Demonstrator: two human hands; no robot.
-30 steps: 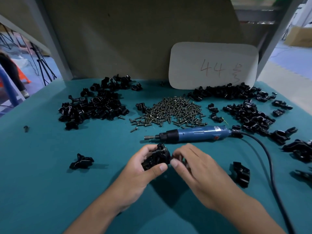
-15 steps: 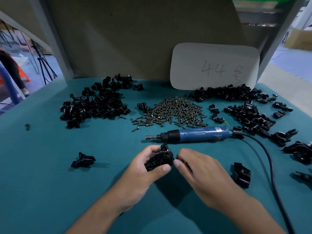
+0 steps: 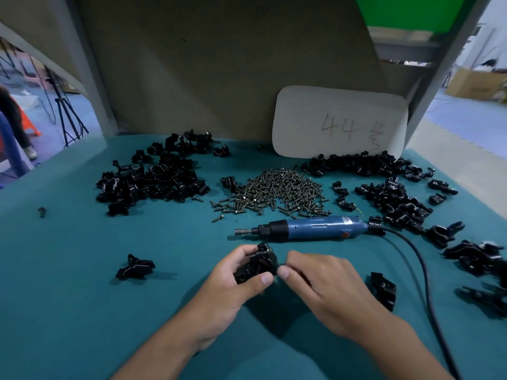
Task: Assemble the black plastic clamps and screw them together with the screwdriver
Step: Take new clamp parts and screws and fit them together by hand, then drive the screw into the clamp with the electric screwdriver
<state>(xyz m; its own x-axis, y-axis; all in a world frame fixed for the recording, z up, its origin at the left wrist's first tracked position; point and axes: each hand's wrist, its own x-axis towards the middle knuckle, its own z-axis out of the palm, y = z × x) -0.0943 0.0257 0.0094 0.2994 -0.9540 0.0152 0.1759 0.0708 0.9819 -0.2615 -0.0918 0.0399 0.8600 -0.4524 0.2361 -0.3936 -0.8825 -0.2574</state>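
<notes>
Head view: over the last second little has moved; the left hand (image 3: 233,286) still grips the black clamp assembly (image 3: 256,266) low over the teal desk (image 3: 68,311), and the right hand (image 3: 326,289) has closed in so its thumb and fingertips pinch at the clamp's right edge, probably seating a part or screw, though what it holds is hidden. The halves look mated but unscrewed. The blue electric screwdriver (image 3: 310,228) lies just beyond, untouched, its cord (image 3: 419,267) trailing past the right wrist. The screw pile (image 3: 274,192) and loose clamp heaps (image 3: 148,179) sit behind; nothing blocks the reach.
</notes>
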